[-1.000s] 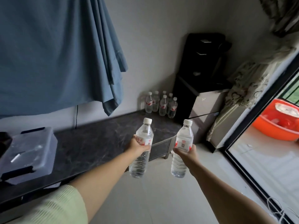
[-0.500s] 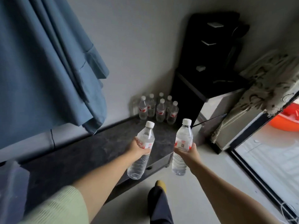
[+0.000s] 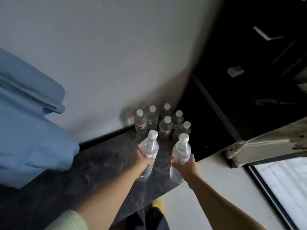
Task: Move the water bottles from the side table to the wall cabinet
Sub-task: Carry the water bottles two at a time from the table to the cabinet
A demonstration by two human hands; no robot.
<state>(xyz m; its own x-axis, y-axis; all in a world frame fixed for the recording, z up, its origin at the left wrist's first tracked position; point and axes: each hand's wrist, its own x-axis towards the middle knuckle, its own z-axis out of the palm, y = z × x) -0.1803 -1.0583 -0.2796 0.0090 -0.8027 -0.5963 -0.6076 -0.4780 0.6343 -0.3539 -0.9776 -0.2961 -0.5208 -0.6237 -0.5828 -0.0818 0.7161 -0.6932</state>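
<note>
Setting both bottles down beside the group already standing on the cabinet top looks to be the step in hand. The left hand [image 3: 144,159] has its fingers curled round the middle of one water bottle [image 3: 149,146], and the right hand [image 3: 186,164] grasps a second bottle [image 3: 181,149] the same way, just under the label; both are held roughly upright, caps tipped a little toward the wall, over the right end of the dark marbled cabinet top [image 3: 103,165]. Seven capped bottles [image 3: 163,124] stand in a tight cluster in the far right corner of that top, against the wall [image 3: 116,47] and next to a tall black unit [image 3: 257,80]. To do this well, I would bring each bottle level first, then lower it onto the bare surface just in front of the cluster, the left one near the front-left bottle and the right one beside the nearest right-hand bottle, without nudging any of them, since narrow bottles packed close would likely topple one another. The right bottle hangs near the end edge of the top, so it should go down well inside that edge. Fingers should loosen only once each base sits flat. A blue cloth [image 3: 28,130] hangs at the left, well clear of the work.
</note>
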